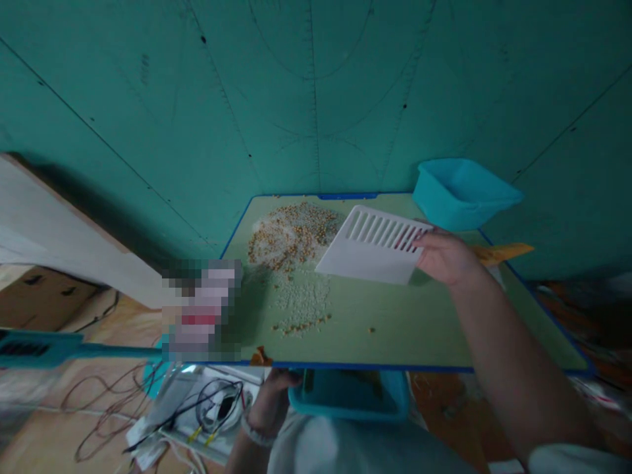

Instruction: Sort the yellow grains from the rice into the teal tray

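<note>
My right hand (447,255) is closed on the right edge of a white slotted plastic scraper (371,245), held tilted over a green board with a blue rim (395,316). Just left of the scraper lies a heap of yellow-brown grains (291,236), with a patch of small white beads (302,297) below it. My left hand (272,400) is under the board's near edge, fingers curled round the left end of a blue tub (351,396) that sits below the board.
A second blue tub (461,192) stands at the board's far right corner. A yellow ruler (501,252) lies behind my right hand. Wires and white items (197,415) lie on the floor at lower left. A blurred patch (203,311) covers the board's left edge.
</note>
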Available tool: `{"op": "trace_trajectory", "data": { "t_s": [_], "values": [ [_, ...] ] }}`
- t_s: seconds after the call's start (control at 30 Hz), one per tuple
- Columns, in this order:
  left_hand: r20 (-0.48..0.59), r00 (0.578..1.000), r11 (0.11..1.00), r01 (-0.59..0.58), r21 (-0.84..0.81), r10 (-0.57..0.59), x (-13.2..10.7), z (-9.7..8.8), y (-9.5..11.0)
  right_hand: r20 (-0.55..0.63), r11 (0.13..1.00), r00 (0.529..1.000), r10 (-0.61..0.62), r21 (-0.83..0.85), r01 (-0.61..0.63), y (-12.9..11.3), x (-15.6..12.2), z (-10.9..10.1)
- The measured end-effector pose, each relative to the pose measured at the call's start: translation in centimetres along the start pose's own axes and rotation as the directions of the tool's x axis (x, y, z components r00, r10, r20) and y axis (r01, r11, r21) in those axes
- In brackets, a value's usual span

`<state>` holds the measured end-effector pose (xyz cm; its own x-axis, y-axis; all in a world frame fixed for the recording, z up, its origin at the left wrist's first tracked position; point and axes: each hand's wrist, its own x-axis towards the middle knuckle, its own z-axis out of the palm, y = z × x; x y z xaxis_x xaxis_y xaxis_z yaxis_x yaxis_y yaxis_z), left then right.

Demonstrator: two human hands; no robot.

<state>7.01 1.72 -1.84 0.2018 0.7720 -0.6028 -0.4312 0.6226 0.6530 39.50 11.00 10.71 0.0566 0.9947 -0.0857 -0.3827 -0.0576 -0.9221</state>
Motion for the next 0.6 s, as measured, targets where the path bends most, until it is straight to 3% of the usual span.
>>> {"op": "trace_trajectory", "data": {
  "t_s": [0.13, 0.27, 0.47, 0.6],
  "values": [
    [0.053, 0.999, 1.000, -0.014, 0.002, 0.014, 0.0, 1.0, -0.5, -0.167, 0.997, 0.986, 0.011, -0.070, -0.023, -0.6, 0.3, -0.9],
    [0.114, 0.993, 1.000, 0.023, -0.018, -0.020, -0.2, 1.5, -0.8, -0.375, 0.978, 0.924, -0.067, -0.208, -0.014, -0.5, -0.9, -2.2],
    [0.099, 0.994, 0.998, 0.049, 0.036, -0.053, 0.4, 0.5, -1.3, -0.449, 0.955, 0.892, -0.047, -0.281, -0.091, 0.6, -4.0, -6.4],
    [0.065, 0.997, 0.999, 0.027, 0.038, -0.030, 0.8, 0.6, -1.5, -0.437, 0.969, 0.899, 0.008, -0.219, -0.115, 1.4, -6.3, -7.1]
  ]
}}
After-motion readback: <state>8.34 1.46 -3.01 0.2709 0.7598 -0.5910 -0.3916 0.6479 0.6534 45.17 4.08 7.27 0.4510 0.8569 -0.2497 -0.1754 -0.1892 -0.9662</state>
